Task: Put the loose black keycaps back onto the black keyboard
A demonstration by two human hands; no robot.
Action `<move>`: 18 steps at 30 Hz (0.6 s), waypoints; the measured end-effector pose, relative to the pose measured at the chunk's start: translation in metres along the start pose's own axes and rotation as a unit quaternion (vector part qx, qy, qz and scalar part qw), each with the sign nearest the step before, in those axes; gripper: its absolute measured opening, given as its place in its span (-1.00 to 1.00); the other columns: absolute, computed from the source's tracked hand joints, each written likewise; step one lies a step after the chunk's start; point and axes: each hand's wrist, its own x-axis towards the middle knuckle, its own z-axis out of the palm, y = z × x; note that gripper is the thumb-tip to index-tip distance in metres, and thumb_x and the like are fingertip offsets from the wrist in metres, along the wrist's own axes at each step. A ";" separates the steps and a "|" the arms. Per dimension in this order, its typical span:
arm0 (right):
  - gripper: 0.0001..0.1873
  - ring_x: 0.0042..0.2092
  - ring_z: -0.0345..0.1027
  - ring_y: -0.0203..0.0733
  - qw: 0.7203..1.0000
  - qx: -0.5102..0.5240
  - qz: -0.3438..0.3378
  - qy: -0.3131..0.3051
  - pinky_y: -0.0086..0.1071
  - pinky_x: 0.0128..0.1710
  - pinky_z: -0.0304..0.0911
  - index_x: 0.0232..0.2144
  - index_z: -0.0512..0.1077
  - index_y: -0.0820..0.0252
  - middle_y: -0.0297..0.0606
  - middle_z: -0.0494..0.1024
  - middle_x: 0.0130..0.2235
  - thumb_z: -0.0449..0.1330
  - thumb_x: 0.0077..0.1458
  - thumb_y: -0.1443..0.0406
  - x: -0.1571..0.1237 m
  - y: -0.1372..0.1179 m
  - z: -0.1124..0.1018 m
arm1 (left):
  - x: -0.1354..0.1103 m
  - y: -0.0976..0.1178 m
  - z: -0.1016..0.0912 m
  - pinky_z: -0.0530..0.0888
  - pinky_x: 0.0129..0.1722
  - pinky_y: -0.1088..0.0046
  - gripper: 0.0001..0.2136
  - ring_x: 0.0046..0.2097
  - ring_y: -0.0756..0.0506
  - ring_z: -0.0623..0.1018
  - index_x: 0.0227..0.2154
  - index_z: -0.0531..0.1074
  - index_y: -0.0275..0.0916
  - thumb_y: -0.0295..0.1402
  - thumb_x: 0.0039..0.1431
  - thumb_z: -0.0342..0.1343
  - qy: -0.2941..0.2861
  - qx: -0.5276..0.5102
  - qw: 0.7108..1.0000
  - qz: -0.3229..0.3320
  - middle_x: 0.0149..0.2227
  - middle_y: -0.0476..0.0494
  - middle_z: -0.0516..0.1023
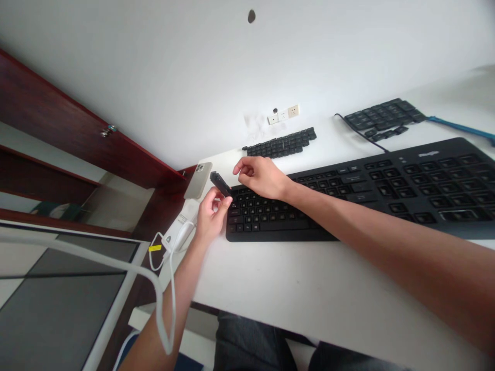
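Note:
My left hand (pixel 211 212) is closed around a long black keycap (pixel 220 184), holding it tilted just off the left end of the black keyboard (pixel 386 196). My right hand (pixel 260 176) hovers over the keyboard's top-left corner with fingers curled and pinched together; what they hold, if anything, is hidden. Both forearms reach across the white desk (pixel 294 288).
A phone (pixel 198 180) lies face down at the desk's left edge, near a white charger and cable (pixel 176 239). Rows of loose black keycaps (pixel 280 144) sit by the wall sockets (pixel 283 114). A second key cluster (pixel 382 117) and a blue strip (pixel 462 129) lie at the back right.

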 end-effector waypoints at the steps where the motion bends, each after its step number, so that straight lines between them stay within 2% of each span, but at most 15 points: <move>1: -0.78 -0.33 0.45 -0.26 1.000 -0.001 0.000 0.000 -0.39 -0.24 0.25 -0.26 0.56 0.21 -0.32 0.62 -0.37 0.16 0.04 0.42 0.000 0.000 0.000 | 0.000 -0.001 0.000 0.41 -0.18 0.49 -0.68 -0.11 -0.08 0.53 -0.04 0.53 -0.20 -0.11 0.28 0.21 0.002 -0.003 1.000 0.001 -0.08 -0.15 0.58; 10: -0.79 -0.32 0.46 -0.27 1.000 0.007 0.005 -0.005 -0.41 -0.22 0.27 -0.27 0.57 0.21 -0.31 0.63 -0.35 0.17 0.05 0.44 0.000 -0.002 -0.001 | -0.004 -0.008 -0.002 0.44 -0.16 0.46 -0.69 -0.08 -0.12 0.57 -0.05 0.56 -0.20 -0.14 0.24 0.26 0.026 -0.028 0.999 -0.003 -0.06 -0.18 0.62; 18: -0.81 -0.33 0.45 -0.28 1.000 -0.004 0.001 -0.013 -0.42 -0.22 0.27 -0.30 0.58 0.24 -0.30 0.63 -0.36 0.18 0.04 0.45 -0.001 -0.004 -0.001 | 0.001 -0.003 0.000 0.44 -0.15 0.46 -0.75 -0.12 -0.10 0.56 -0.13 0.54 -0.21 -0.17 0.26 0.25 0.010 -0.029 0.999 0.017 -0.14 -0.15 0.59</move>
